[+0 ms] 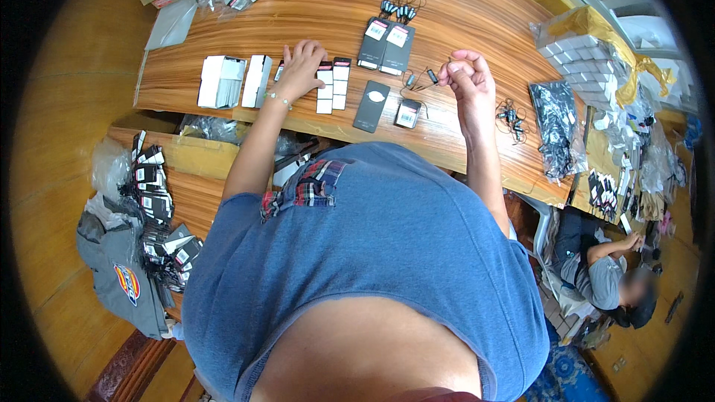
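My left hand (298, 73) rests with its fingers stretched over a row of black-and-white printed cards, partly covering one of them. Just right of it lie two narrow label strips (340, 83). Thumb and fingertips of my right hand (472, 85) are pinched on a thin black tag string (431, 76) with a small dark plastic piece. Between the hands are two piles of dark hang tags (398, 50) with white stickers. Nearer me lie a single dark hang tag (370, 106) and a smaller stickered tag (407, 114) with a cord beside it.
White card stacks (221, 82) stand at the left. Bundled tag strings (402, 9) lie at the back, loose strings (511, 119) at the right. A dark plastic-wrapped bundle (553, 119) and a bag of white boxes (577, 48) lie farther right. Another person (607, 279) sits at lower right.
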A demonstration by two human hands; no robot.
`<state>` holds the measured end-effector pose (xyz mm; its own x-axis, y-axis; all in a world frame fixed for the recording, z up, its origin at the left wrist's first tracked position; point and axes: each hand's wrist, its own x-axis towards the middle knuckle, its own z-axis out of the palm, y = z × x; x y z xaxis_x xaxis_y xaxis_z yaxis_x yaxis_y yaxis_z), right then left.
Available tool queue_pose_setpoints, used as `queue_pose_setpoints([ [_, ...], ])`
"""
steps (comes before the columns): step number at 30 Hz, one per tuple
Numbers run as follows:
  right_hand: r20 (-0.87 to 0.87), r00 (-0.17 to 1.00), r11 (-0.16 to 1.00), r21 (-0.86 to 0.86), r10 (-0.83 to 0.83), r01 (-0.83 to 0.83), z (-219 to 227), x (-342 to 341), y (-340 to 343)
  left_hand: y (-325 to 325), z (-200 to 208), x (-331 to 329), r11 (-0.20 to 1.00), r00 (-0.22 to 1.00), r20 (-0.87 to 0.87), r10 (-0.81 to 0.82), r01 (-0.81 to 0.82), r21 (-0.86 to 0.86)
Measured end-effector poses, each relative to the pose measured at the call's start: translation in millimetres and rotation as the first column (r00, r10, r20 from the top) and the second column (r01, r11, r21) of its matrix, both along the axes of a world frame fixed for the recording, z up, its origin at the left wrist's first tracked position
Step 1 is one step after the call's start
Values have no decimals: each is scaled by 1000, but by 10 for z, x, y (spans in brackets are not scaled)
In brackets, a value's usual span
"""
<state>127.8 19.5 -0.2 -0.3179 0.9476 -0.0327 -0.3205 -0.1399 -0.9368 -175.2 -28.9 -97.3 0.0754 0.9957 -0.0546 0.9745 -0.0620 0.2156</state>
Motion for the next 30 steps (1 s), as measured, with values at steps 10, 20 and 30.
queue_pose_setpoints([
  [10,219,963,978,99,159,-185,62,-242,-177,38,979,712,990,497,864,77,-139,-8],
  [20,94,995,987,161,-27,11,176,-274,-205,27,1209,1265,955,410,896,-170,-156,252],
  [30,77,993,972,223,-90,71,177,-246,-220,18,1220,1323,954,437,885,-160,-160,252],
])
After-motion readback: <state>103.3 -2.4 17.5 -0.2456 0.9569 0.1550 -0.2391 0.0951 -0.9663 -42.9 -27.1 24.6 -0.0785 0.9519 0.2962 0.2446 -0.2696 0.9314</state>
